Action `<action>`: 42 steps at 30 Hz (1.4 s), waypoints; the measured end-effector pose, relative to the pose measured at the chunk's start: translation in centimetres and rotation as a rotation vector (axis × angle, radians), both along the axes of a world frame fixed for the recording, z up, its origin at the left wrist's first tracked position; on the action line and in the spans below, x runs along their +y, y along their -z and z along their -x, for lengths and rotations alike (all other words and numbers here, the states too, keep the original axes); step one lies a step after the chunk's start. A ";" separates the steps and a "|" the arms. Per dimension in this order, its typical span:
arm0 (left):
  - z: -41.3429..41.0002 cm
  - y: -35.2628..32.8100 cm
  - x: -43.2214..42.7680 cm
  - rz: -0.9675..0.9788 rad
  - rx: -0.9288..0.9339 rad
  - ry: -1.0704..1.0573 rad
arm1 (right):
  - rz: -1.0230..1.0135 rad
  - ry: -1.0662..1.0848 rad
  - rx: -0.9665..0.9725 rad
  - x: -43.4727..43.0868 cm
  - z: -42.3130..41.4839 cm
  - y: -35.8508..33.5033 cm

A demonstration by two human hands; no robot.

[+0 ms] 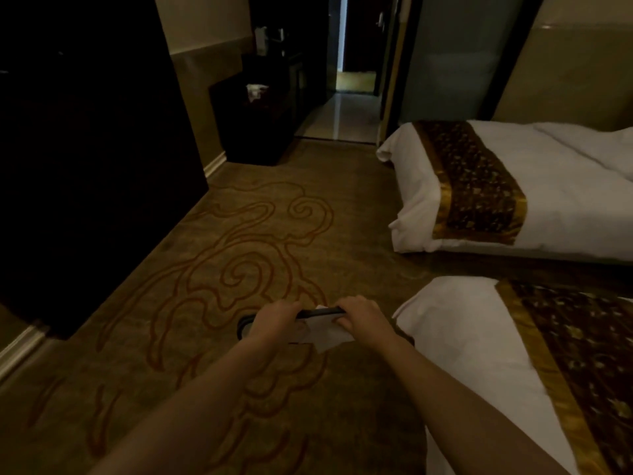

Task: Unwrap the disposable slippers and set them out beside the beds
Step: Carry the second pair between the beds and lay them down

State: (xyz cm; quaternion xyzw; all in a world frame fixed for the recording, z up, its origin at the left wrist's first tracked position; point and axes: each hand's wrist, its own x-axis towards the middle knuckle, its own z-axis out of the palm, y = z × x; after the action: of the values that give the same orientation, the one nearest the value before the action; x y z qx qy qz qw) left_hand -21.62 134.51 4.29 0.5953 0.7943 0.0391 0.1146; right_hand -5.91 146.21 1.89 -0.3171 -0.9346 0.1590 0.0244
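Slippers [317, 313]: held in mid-air over the patterned carpet [239, 241], gripped between both hands. Only a dark rim and one rounded end, left of the left fingers, can be seen; whether this is one slipper or a pair cannot be told. White wrapper [330, 334]: shows between and below the fingers, lower corner hanging free, blurred. Left hand [275, 320]: fingers curled round the slippers, tips hidden behind them. Right hand [363, 318]: fingers [349, 320] curled over the rim of the slippers, tips hidden against the wrapper. Near bed [462, 354]: just right of the right fingers, white linen, brown-gold runner [582, 354], cut off by the frame. Far bed [565, 186]: well beyond the fingers, to the right. Dark cabinet [96, 166]: well left of the fingers, detail lost in shadow
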 end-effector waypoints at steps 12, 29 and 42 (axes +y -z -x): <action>8.1 0.9 30.9 0.011 0.013 0.260 | 0.041 0.271 0.026 26.1 5.4 0.4; 5.3 2.4 68.1 0.042 -0.042 0.654 | 0.050 0.645 0.042 55.5 1.3 1.8; -5.3 2.5 94.0 0.011 -0.099 0.844 | 0.106 0.850 0.032 77.7 -8.9 1.8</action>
State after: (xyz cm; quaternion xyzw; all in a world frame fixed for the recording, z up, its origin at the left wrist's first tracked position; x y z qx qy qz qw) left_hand -16.34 228.50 1.84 0.8651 0.4746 0.0131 0.1616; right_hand 2.96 223.95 0.07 -0.6724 -0.7109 0.1876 0.0860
